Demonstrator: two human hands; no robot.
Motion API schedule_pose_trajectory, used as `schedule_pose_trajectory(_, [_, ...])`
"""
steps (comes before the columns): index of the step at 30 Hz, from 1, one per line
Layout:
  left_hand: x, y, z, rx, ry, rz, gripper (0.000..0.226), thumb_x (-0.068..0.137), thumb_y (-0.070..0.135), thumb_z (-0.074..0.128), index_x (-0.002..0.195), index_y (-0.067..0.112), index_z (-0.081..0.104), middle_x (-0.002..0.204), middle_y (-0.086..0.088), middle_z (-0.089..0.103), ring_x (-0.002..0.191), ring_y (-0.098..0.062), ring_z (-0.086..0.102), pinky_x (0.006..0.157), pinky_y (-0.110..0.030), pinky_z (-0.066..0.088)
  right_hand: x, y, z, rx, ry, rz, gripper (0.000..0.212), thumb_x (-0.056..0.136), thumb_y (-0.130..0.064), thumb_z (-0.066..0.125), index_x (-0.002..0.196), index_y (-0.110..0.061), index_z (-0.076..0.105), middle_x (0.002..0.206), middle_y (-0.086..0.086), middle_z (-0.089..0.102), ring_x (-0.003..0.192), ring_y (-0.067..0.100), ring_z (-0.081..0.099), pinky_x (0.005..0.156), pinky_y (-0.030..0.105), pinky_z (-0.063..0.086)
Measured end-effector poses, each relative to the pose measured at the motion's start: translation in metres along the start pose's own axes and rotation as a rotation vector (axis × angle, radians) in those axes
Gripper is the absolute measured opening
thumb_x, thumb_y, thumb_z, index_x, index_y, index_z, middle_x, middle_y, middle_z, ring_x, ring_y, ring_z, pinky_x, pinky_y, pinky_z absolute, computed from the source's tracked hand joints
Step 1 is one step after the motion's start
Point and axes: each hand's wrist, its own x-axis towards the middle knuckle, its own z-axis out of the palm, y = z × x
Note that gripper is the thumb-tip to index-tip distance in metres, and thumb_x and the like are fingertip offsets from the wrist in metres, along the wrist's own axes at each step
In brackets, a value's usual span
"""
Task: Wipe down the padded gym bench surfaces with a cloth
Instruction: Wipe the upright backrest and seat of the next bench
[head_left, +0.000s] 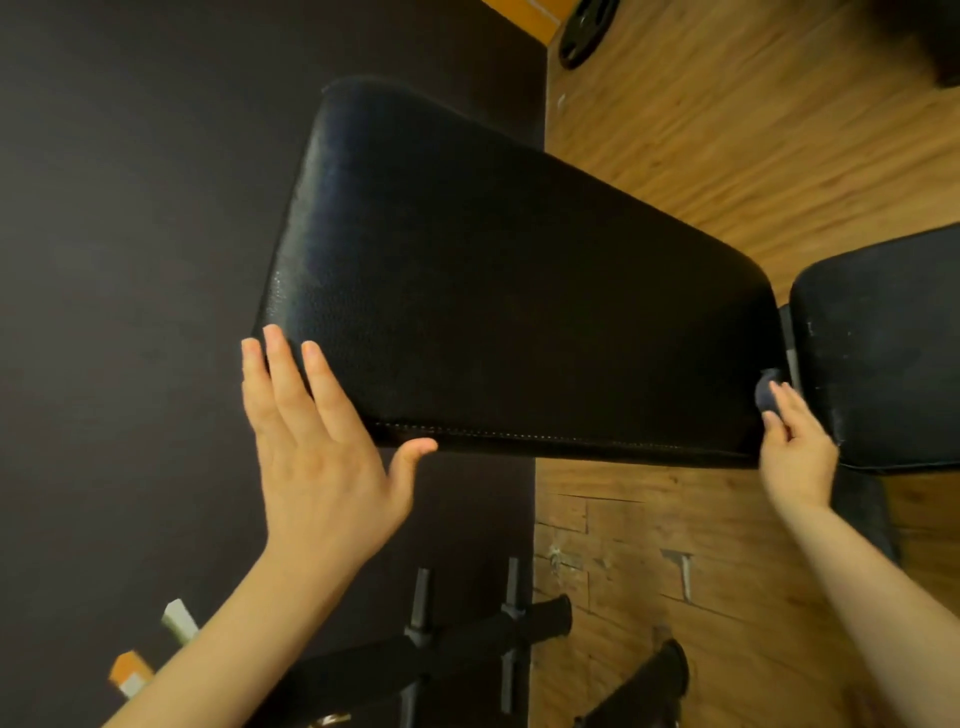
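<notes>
Currently left hand (317, 457) lay flat, fingers straight, on the back pad (509, 312) near edge; right hand (797, 447) pinched a dark cloth (768, 389) at the pad's corner beside the seat pad (883, 353).

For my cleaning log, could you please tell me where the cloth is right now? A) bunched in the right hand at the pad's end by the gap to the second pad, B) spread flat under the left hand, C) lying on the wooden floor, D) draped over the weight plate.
A: the right hand grips the dark bunched cloth at the pad's end, beside the second pad.
</notes>
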Motion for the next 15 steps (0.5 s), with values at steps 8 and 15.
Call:
schedule_pose_trajectory(8, [-0.001,-0.002,0.006,-0.012,0.064,0.026,0.095,0.089,0.06,0.044,0.136,-0.019,0.022,0.142,-0.046,0.018,0.134,-0.059,0.012,0.114,-0.057,0.007,-0.023,-0.008,0.006,0.062,0.138,0.17,0.037,0.095,-0.003,0.045,0.131,-0.006,0.052,0.139,0.009,0.048,0.13,0.023,0.042,0.104,0.023,0.025])
schedule_pose_trajectory(15, [-0.002,-0.003,0.01,-0.028,0.103,0.038,0.095,0.09,0.061,0.042,0.137,-0.019,0.02,0.142,-0.046,0.017,0.134,-0.059,0.011,0.114,-0.056,0.007,-0.096,-0.079,0.031,0.227,-0.009,-0.126,0.04,0.094,-0.004,0.046,0.131,-0.02,0.045,0.138,-0.008,0.044,0.127,0.0,0.036,0.094,-0.002,0.023])
